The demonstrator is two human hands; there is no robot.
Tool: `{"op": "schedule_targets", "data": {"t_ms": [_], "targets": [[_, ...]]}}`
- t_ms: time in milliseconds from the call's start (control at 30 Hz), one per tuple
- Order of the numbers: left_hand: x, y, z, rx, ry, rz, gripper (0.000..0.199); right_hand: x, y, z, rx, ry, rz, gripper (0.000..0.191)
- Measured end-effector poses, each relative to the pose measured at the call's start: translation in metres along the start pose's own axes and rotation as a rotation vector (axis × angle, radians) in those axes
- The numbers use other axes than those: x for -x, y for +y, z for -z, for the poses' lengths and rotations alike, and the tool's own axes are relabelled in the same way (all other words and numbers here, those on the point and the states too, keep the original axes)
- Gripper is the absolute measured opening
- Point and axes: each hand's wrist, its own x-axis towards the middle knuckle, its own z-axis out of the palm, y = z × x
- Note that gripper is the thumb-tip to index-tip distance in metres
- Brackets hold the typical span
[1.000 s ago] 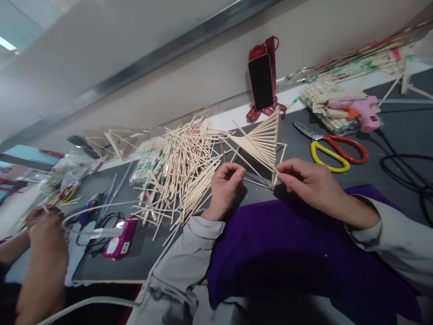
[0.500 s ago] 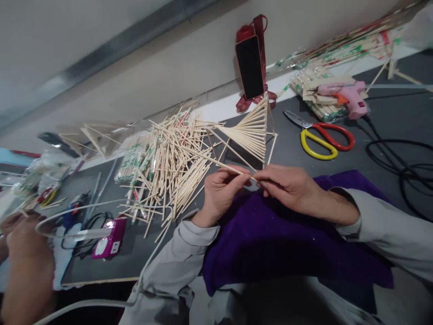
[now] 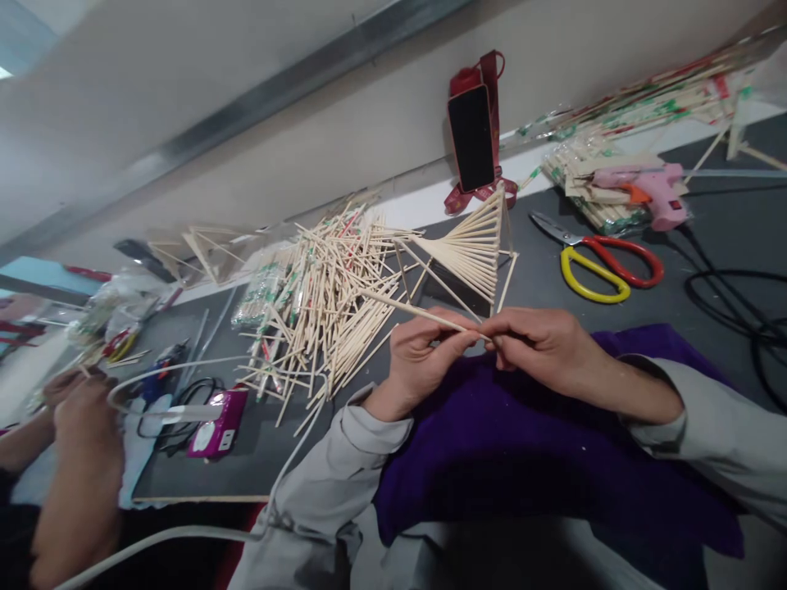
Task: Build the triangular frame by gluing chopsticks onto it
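Near purple cloth (image 3: 516,434), left fingers (image 3: 453,349) and right fingers (image 3: 521,323) pinch one stick (image 3: 413,309) — slender, wooden.

Tilted head view, close in, forward and down across table (image 3: 534,274) toward wall (image 3: 350,147)

Light is dim and greyish, with a small bright white patch (image 3: 5,73) at ten o'clock. Dark shadow pools on the purple fabric cloth (image 3: 467,434) at five. A co-worker's bare forearm (image 3: 83,483) looks soft, stretched at eight.
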Motion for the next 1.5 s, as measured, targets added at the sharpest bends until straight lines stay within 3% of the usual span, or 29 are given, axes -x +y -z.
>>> {"op": "schedule_targets", "data": {"t_ms": [67, 133, 267, 367, 467, 600, 733, 833, 967, 1100, 1167, 1267, 1400, 1500], "targets": [[0.000, 0.001, 0.000, -0.020, -0.010, -0.104, 0.003, 0.000, 0.000, 0.000, 0.003, -0.001, -0.019, 0.026], [0.001, 0.003, 0.000, -0.009, -0.013, -0.094, 0.003, 0.000, -0.002, 0.000, -0.061, -0.021, -0.110, 0.025], [0.001, 0.009, 0.002, 0.123, 0.018, 0.205, 0.006, -0.003, -0.006, 0.002, -0.349, -0.053, -0.302, 0.020], [-0.004, 0.012, 0.005, 0.307, 0.142, 0.357, 0.016, -0.010, -0.005, 0.012, -0.422, 0.015, -0.333, 0.019], [-0.008, 0.010, 0.006, 0.393, 0.221, 0.436, 0.023, -0.019, 0.002, 0.038, -0.311, 0.240, -0.294, 0.018], [-0.005, 0.003, 0.002, 0.426, 0.166, 0.516, 0.020, -0.031, 0.021, 0.100, -0.111, 0.628, -0.189, 0.017], [0.001, -0.003, -0.002, 0.438, 0.134, 0.556, 0.019, -0.032, 0.042, 0.155, 0.022, 0.923, -0.304, 0.015], [0.001, -0.005, -0.001, 0.424, 0.106, 0.566, 0.021, -0.031, 0.051, 0.171, 0.054, 1.028, -0.362, 0.011], [0.000, -0.006, 0.000, 0.417, 0.065, 0.582, 0.022, -0.031, 0.059, 0.178, 0.176, 1.012, -0.309, 0.011], [0.003, -0.006, -0.005, 0.446, 0.031, 0.620, 0.027, -0.030, 0.070, 0.190, 0.577, 0.970, -0.316, 0.010], [0.007, -0.006, -0.008, 0.465, 0.009, 0.647, 0.027, -0.030, 0.076, 0.193, 0.765, 0.881, -0.420, 0.018], [0.012, -0.007, -0.013, 0.472, 0.003, 0.656, 0.026, -0.032, 0.083, 0.193, 0.848, 0.726, -0.675, 0.034], [0.016, -0.013, -0.014, 0.444, 0.061, 0.614, 0.025, -0.035, 0.098, 0.195, 0.899, 0.644, -0.889, 0.032], [0.017, -0.017, -0.014, 0.418, 0.095, 0.598, 0.025, -0.032, 0.109, 0.200, 0.790, 0.728, -0.701, 0.026]]}}
